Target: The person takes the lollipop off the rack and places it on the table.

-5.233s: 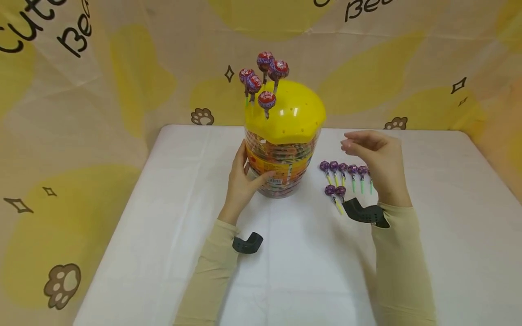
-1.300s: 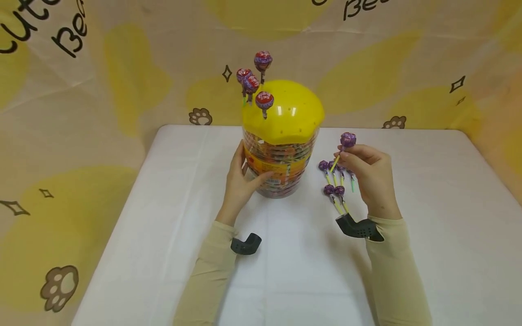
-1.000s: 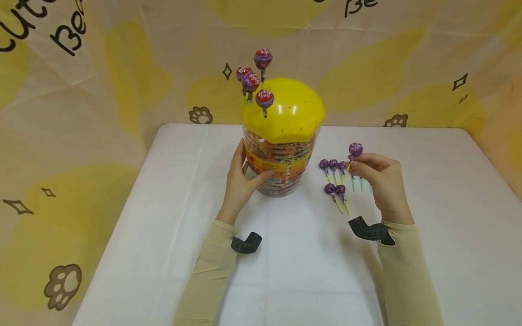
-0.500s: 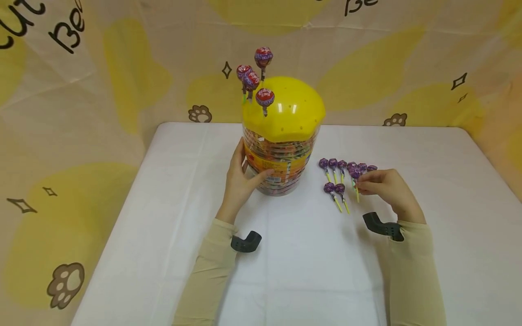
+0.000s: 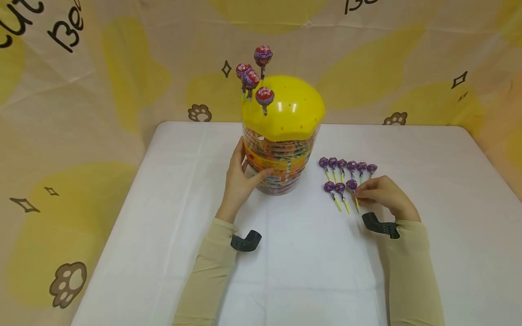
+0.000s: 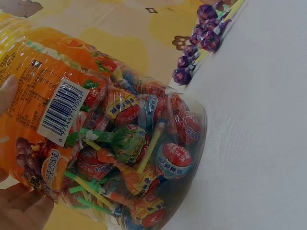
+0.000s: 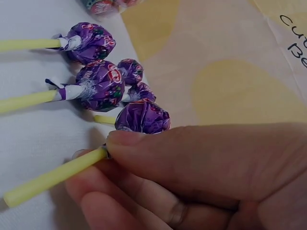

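Note:
My left hand [image 5: 239,188] grips the side of a clear jar [image 5: 299,156] full of wrapped lollipops, its thumb across the label [image 6: 36,91]. On top is a domed yellow lid [image 5: 295,108] with small holes. Several red-and-purple lollipops [image 5: 265,96] stand upright in its left side. My right hand [image 5: 385,194] pinches a purple-wrapped lollipop [image 5: 352,184] just below its head, low over the table, the yellow stick [image 7: 55,177] pointing toward me. Whether it touches the cloth is unclear. Two purple lollipops [image 5: 340,188] lie just left of it, in the nearer row.
Behind that row lies a farther row of several purple lollipops [image 5: 342,164], on yellow and green sticks. A white cloth [image 5: 293,253] covers the table. Behind the table hangs a yellow-patterned backdrop [image 5: 367,68].
One lollipop has left the lid. My right hand has carried it rightward, then down beside the two in the nearer row. My left hand has stayed on the jar.

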`<state>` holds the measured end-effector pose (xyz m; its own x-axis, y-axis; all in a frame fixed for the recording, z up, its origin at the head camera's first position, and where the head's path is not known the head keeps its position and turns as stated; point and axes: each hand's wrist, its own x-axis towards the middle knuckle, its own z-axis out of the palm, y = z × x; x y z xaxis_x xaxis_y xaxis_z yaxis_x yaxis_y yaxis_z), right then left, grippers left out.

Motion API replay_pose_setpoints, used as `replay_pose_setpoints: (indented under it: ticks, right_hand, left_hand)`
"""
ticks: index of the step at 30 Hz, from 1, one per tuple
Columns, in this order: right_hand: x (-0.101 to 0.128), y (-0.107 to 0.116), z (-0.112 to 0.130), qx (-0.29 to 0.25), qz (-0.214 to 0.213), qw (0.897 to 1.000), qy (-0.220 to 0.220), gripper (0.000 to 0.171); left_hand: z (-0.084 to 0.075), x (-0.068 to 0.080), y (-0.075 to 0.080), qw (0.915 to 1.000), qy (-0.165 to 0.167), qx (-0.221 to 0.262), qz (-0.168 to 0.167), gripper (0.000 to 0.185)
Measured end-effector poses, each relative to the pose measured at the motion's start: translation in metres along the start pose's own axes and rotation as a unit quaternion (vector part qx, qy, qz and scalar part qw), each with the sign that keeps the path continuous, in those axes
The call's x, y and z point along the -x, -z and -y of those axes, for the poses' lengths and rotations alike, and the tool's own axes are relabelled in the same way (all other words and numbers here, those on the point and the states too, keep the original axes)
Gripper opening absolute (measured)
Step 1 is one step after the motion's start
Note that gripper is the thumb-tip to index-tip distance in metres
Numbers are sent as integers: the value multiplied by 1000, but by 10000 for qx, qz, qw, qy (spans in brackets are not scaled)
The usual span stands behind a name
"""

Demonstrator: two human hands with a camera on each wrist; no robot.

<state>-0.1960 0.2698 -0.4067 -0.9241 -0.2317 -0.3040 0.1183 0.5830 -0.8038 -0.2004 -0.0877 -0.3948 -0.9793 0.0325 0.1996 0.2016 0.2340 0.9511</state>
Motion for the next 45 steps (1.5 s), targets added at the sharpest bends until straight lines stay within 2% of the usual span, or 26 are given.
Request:
replay_pose_setpoints:
  ticks: [16, 21, 25, 29, 33, 39, 45]
  right_hand:
    - [-4, -3, 0, -63, 60, 9998, -158, 29]
    - [-6, -3, 0, 58, 18, 9997, -234, 29]
    - [-6, -4, 1, 366, -53, 9991, -208, 28]
    - [-4, -3, 3, 909, -245, 9953, -209, 30]
    - [0, -1, 6, 1193, -478, 9914, -247, 33]
    - [8, 3, 14, 1023, -877, 9909, -20, 37]
    - [13, 0, 30, 497, -1595, 9846, 513, 36]
  left_hand:
    - [-1, 0, 2, 10000, 28, -78, -48, 95]
    - [0, 1, 2, 9999, 7, -80, -73, 95]
    - [1, 1, 2, 10000, -7, -59, -69, 95]
    - [1, 1, 2, 10000, -17, -39, -58, 95]
    - [1, 0, 1, 10000, -1, -35, -43, 96]
    - [0, -1, 0, 10000, 56, -37, -9, 96]
    - [2, -1, 0, 10000, -39, -15, -2, 96]
